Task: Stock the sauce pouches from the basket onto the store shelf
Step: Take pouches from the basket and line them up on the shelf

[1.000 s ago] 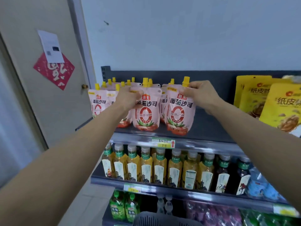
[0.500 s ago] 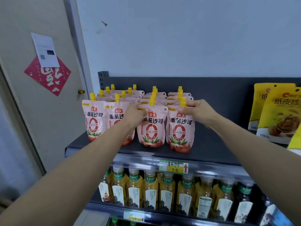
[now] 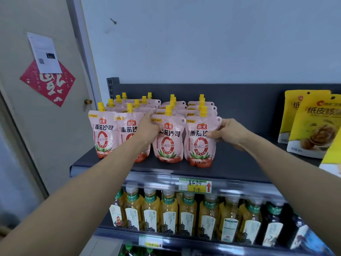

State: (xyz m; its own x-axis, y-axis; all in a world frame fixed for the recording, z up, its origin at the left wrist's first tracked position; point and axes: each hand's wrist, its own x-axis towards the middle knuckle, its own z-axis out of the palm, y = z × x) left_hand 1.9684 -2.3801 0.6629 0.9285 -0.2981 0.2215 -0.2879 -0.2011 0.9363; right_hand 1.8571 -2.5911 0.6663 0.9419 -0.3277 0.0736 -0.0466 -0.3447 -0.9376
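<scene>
Pink sauce pouches with yellow caps stand upright in several rows on the dark top shelf point(image 3: 230, 167). My left hand point(image 3: 147, 129) grips the left edge of the front pouch of the third row point(image 3: 169, 143). My right hand point(image 3: 227, 133) pinches the right edge of the front pouch of the fourth row point(image 3: 198, 143), thumb on its face. Both pouches stand on the shelf. Two more front pouches point(image 3: 103, 133) stand to the left. The basket is out of view.
Yellow snack bags point(image 3: 311, 124) stand at the right end of the same shelf. Below, a shelf holds several tea bottles point(image 3: 169, 213) behind a price tag point(image 3: 195, 185). A door with a red sign point(image 3: 48, 82) is on the left.
The view has risen, and the lower shelves and the basket have dropped out of sight. Both hands slid from the pouch tops down to the side edges of the two front pouches.
</scene>
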